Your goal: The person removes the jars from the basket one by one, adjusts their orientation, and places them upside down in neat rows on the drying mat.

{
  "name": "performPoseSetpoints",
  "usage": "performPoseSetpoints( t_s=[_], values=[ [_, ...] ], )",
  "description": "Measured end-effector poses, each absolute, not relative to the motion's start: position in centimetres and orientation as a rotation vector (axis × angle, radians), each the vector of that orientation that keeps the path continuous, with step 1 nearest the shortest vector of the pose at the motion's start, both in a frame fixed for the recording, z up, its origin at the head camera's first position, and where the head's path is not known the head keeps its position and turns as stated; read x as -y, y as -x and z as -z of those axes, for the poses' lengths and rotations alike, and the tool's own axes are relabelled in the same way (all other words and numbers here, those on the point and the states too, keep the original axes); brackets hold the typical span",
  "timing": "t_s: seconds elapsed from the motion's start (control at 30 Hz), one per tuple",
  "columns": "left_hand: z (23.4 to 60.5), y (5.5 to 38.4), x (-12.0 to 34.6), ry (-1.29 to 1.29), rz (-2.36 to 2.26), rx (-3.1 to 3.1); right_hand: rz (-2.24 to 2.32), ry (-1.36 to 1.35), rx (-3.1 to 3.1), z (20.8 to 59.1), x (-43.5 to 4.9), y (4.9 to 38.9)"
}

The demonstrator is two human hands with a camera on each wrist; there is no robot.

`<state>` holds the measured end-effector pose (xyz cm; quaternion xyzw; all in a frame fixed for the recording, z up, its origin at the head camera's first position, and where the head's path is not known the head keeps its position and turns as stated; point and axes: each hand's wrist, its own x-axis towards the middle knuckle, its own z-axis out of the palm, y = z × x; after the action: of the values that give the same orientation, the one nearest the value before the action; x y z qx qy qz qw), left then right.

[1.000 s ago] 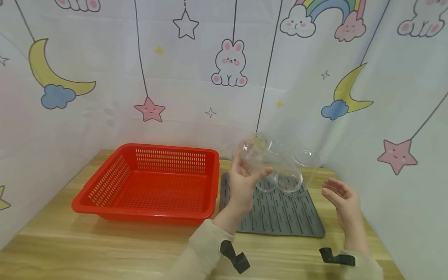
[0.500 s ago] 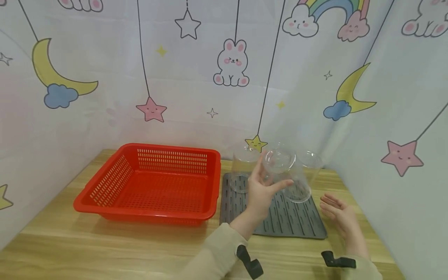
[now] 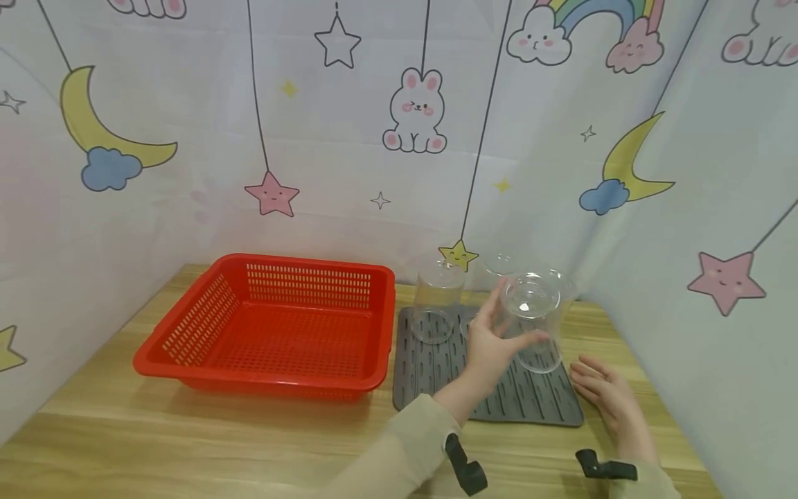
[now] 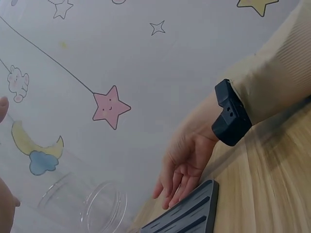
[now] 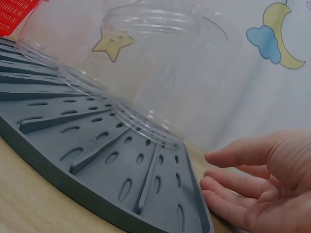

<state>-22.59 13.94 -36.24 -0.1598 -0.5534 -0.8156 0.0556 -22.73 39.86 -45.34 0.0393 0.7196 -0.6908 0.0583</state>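
My left hand [image 3: 488, 350] holds a clear cup [image 3: 533, 298] between thumb and fingers over the right part of the grey ridged drying mat [image 3: 449, 388]. That cup is tilted, its round base facing me and its rim low; I cannot tell whether the rim touches the mat. Another clear cup [image 3: 436, 301] stands upside down at the mat's back left. More clear cups stand behind the held one, partly hidden. My right hand [image 3: 605, 395] lies just off the mat's right edge, fingers loosely bent, palm inward, holding nothing; the right wrist view shows its fingers [image 5: 235, 182] apart from the cups.
A red slotted plastic basket [image 3: 262, 381] stands on the wooden table [image 3: 187, 443] to the left of the mat. Behind the table hangs a pale curtain [image 3: 337, 132] printed with stars, moons and rabbits; it also closes off the right side.
My left hand has carried the clear cup rightward and lower, from the mat's back left to its right side. My right hand has lowered a little beside the mat.
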Motion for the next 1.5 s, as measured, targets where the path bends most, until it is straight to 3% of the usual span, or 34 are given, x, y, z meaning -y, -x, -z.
performPoseSetpoints(
  t_s=[0.5, 1.5],
  values=[
    [37.9, 22.7, -16.6, 0.492, 2.431, 1.838, 2.068, -0.052, -2.190, 46.4, -40.2, 23.1],
    [38.7, 22.8, -18.7, 0.516, 2.126, 2.186, 1.882, -0.189, -2.389, 46.1, -39.8, 22.9]
  ],
)
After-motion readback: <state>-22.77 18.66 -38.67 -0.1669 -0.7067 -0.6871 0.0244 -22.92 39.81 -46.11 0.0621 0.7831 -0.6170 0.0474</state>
